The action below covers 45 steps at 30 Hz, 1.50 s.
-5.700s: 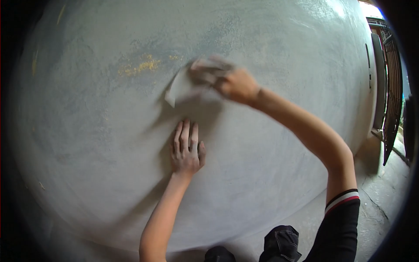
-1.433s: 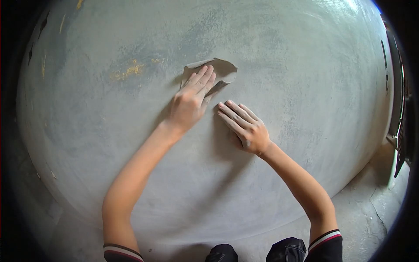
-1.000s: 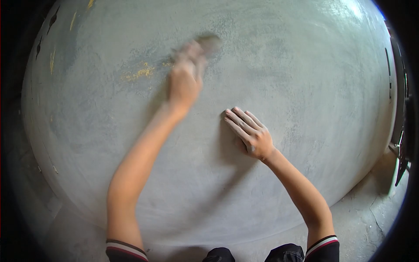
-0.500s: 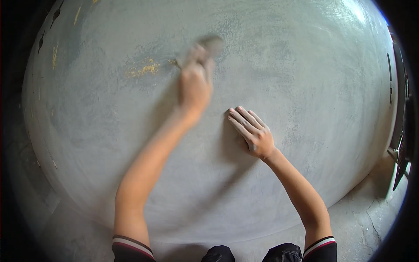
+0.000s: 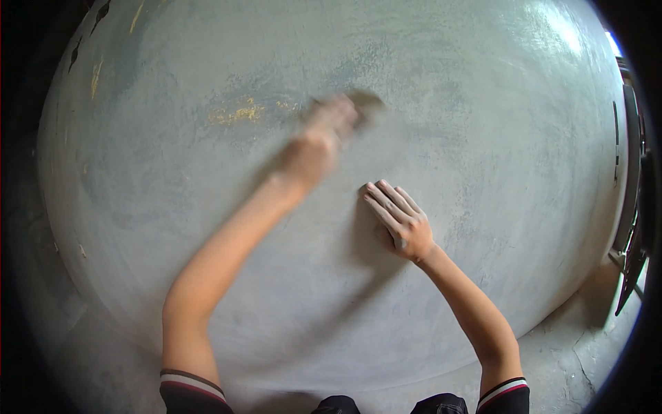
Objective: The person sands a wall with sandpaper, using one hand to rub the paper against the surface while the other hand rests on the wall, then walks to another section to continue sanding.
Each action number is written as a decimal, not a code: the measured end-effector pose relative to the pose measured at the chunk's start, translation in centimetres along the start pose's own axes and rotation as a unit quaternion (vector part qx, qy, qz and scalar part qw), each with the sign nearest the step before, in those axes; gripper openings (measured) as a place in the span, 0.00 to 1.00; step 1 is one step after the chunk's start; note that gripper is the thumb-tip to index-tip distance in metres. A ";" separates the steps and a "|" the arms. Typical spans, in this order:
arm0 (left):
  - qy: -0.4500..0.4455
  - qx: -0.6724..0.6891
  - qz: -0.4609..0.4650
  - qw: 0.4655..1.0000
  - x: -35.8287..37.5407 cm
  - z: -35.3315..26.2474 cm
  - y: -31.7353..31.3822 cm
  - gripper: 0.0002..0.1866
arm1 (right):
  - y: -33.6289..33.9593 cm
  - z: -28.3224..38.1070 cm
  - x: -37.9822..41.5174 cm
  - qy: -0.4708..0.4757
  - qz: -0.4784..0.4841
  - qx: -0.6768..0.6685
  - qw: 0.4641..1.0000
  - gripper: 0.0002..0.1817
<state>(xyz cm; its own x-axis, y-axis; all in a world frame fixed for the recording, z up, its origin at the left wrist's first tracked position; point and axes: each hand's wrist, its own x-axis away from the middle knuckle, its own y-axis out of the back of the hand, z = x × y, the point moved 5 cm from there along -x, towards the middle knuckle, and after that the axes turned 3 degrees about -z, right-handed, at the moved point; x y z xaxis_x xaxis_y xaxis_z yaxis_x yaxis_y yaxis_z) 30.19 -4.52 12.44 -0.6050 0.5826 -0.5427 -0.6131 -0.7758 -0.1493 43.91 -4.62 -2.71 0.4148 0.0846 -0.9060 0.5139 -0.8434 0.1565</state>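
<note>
A large, curved grey panel (image 5: 276, 297) fills most of the view, scuffed and dusty. My left hand (image 5: 314, 148), smeared by motion, presses a grey-brown sandpaper-like sheet (image 5: 367, 105) against it, just right of a worn patch with yellow flecks (image 5: 241, 112). The sheet's outline is blurred, and part of it lies hidden under the fingers. Lower and to the right, my right hand (image 5: 405, 224) lies on the panel with fingers stretched out and dust on their backs. Its palm is hidden.
Yellow scrapes (image 5: 96, 77) and dark slots mark the panel's left side. A dark framed object (image 5: 633, 228) stands past the right edge. Cracked concrete floor (image 5: 562, 362) shows below, with my knees (image 5: 438, 403) at the bottom.
My left hand and the sheet have moved down and to the right across the panel. My right hand stays flat in its place; the view has shifted slightly.
</note>
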 end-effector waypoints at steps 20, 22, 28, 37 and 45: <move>0.015 -0.008 0.124 0.992 0.8 -1.0 0.0 0.11 | 0.0 0.3 -0.3 0.001 -0.013 0.007 1.000 0.36; 0.319 0.015 0.176 0.931 -0.1 7.5 -0.1 0.12 | 0.2 0.1 -0.1 -0.001 -0.012 0.016 1.000 0.36; 0.156 0.084 0.045 0.983 1.5 -0.5 -1.6 0.12 | -0.2 0.1 -0.3 0.001 -0.016 0.032 0.999 0.35; 0.338 0.069 -0.012 0.939 1.2 -0.3 -2.5 0.16 | 0.0 0.0 -0.4 -0.017 -0.004 0.030 0.999 0.33; 0.523 0.100 0.183 0.826 -2.7 6.1 -0.7 0.19 | -0.3 0.2 -0.3 -0.006 -0.022 0.042 0.999 0.30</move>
<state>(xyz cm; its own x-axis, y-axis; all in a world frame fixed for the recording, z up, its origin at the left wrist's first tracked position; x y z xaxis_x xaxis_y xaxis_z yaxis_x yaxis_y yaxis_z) 29.18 -4.13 19.04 -0.0627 -0.2918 -0.9544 -0.6216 -0.7367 0.2661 43.52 -4.46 -2.57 0.3847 0.1163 -0.9157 0.4664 -0.8806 0.0841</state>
